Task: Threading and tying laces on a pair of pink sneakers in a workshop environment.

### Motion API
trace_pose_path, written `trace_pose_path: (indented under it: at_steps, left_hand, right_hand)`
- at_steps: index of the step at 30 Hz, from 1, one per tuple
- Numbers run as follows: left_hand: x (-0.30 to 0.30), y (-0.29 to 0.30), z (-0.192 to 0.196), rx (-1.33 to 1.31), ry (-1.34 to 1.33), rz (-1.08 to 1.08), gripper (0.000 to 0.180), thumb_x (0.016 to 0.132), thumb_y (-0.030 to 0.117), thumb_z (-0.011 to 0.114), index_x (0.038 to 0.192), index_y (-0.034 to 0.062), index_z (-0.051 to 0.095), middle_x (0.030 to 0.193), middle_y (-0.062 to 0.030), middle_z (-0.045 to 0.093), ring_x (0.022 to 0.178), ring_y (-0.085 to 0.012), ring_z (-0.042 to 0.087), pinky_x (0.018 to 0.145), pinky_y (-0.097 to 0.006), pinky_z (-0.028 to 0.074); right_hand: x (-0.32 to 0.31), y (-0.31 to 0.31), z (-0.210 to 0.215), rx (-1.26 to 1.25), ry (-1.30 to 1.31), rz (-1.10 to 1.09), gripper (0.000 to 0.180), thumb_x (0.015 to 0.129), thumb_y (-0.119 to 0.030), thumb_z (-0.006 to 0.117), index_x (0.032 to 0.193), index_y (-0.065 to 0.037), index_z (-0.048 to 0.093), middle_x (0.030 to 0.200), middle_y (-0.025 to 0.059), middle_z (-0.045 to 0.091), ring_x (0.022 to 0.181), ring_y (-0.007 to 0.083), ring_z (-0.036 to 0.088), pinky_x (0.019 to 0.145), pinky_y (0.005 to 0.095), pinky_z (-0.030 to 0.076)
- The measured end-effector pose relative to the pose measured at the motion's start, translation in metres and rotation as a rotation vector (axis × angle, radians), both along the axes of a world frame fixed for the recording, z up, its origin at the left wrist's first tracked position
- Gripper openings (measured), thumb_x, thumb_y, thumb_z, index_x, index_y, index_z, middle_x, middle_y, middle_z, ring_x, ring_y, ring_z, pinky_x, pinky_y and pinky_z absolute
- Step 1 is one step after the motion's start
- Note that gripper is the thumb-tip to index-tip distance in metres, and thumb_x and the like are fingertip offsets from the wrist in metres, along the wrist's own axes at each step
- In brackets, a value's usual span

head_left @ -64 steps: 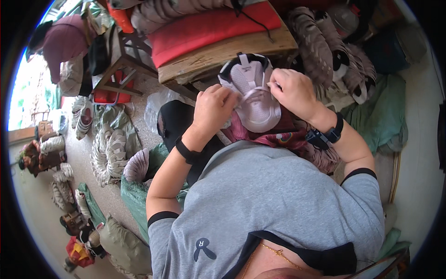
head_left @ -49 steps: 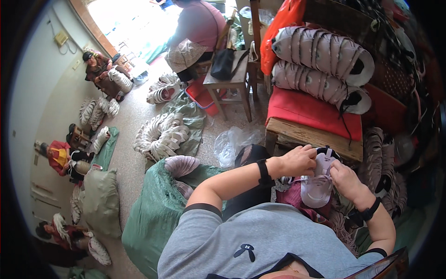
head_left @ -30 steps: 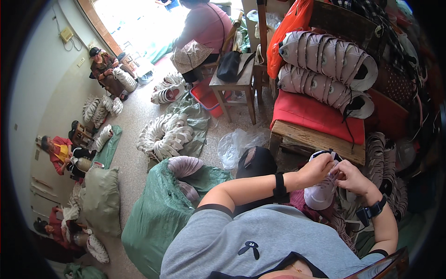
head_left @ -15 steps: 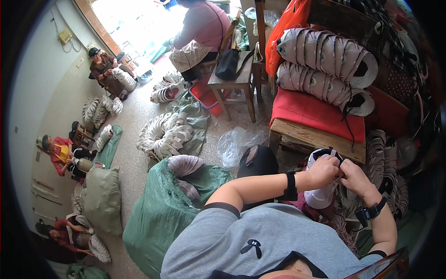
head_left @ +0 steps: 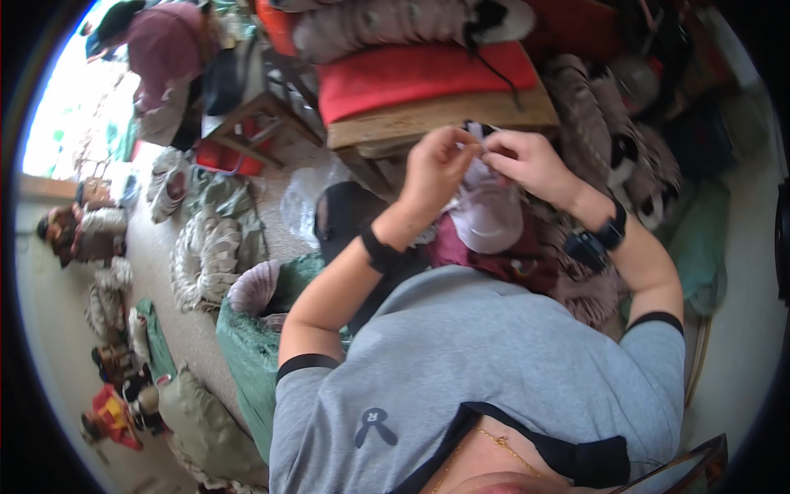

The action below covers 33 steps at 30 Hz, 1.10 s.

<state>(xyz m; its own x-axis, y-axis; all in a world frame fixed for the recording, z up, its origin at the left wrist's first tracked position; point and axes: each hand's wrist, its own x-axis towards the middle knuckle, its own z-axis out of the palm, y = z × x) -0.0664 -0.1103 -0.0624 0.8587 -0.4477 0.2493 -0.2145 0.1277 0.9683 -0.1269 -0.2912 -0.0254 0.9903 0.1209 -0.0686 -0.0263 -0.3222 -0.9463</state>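
A pale lilac-white shoe upper (head_left: 487, 218) rests on my lap, toe toward me, over maroon cloth (head_left: 444, 247). My left hand (head_left: 444, 160) and my right hand (head_left: 527, 163) are close together above its far, opening end. Both sets of fingers are pinched. Something thin and pale shows near the fingertips, too blurred to name. Dark edging of the upper appears just behind them. Each wrist wears a black band, the right one with a small black device.
Just beyond my hands stands a wooden bench (head_left: 444, 123) with red cloth (head_left: 420, 78) and rows of nested uppers (head_left: 378, 31). More uppers (head_left: 617, 132) pile up at right. A green sack (head_left: 247, 354) sits left. Other people work farther left, one in pink (head_left: 164, 49).
The view has turned, so the room has shifted left and the bench sits nearer the middle. My hands stay at the upper's opening, with fingers now slightly apart from each other.
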Motion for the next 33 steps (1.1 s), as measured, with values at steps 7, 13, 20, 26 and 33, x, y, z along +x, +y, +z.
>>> trace_pose_path:
  at_steps: [7, 13, 20, 26, 33]
  left_hand:
    - [-0.008, 0.013, -0.019, 0.317, -0.144, 0.020, 0.011, 0.085, 0.004, 0.071, 0.094, 0.0013, 0.066, 0.067, 0.0004, 0.044, 0.061, -0.0095, 0.043, 0.054, -0.025, 0.038]
    - [-0.022, 0.011, -0.023, 0.464, -0.311, -0.005, 0.014, 0.084, 0.006, 0.069, 0.097, 0.0028, 0.065, 0.093, -0.0166, 0.056, 0.080, -0.0351, 0.061, 0.070, -0.040, 0.051]
    - [-0.022, 0.008, -0.024, 0.451, -0.363, 0.045, 0.015, 0.082, 0.006, 0.071, 0.097, 0.0043, 0.066, 0.083, -0.0103, 0.051, 0.067, -0.0233, 0.053, 0.061, -0.034, 0.047]
    - [-0.022, 0.009, -0.025, 0.450, -0.364, 0.048, 0.015, 0.082, 0.006, 0.072, 0.096, 0.0045, 0.066, 0.083, -0.0102, 0.051, 0.067, -0.0232, 0.052, 0.061, -0.034, 0.047]
    - [-0.020, 0.009, -0.026, 0.440, -0.388, 0.045, 0.016, 0.081, 0.007, 0.072, 0.096, 0.0043, 0.066, 0.082, -0.0099, 0.049, 0.065, -0.0235, 0.050, 0.060, -0.034, 0.046]
  right_hand:
    - [-0.004, -0.009, -0.007, -0.732, -0.409, 0.086, 0.011, 0.085, -0.008, 0.063, 0.096, -0.004, 0.064, 0.084, 0.0129, 0.064, 0.079, 0.0351, 0.064, 0.068, 0.0384, 0.052]
    - [-0.017, -0.002, -0.010, -0.963, -0.511, 0.034, 0.013, 0.079, -0.008, 0.068, 0.091, -0.007, 0.064, 0.090, 0.0094, 0.053, 0.089, 0.0281, 0.059, 0.074, 0.0384, 0.050]
    - [-0.015, -0.001, -0.017, -0.760, -0.445, 0.035, 0.009, 0.078, -0.009, 0.069, 0.082, -0.005, 0.062, 0.090, 0.0087, 0.053, 0.093, 0.0274, 0.056, 0.081, 0.0394, 0.047]
    - [-0.013, -0.001, -0.014, -0.978, -0.540, 0.009, 0.008, 0.078, -0.010, 0.069, 0.082, -0.006, 0.064, 0.092, 0.0073, 0.054, 0.094, 0.0264, 0.054, 0.082, 0.0392, 0.045]
    - [-0.013, 0.001, -0.012, -0.971, -0.535, 0.066, 0.009, 0.077, -0.011, 0.070, 0.081, -0.005, 0.064, 0.091, 0.0064, 0.054, 0.094, 0.0258, 0.053, 0.084, 0.0387, 0.043]
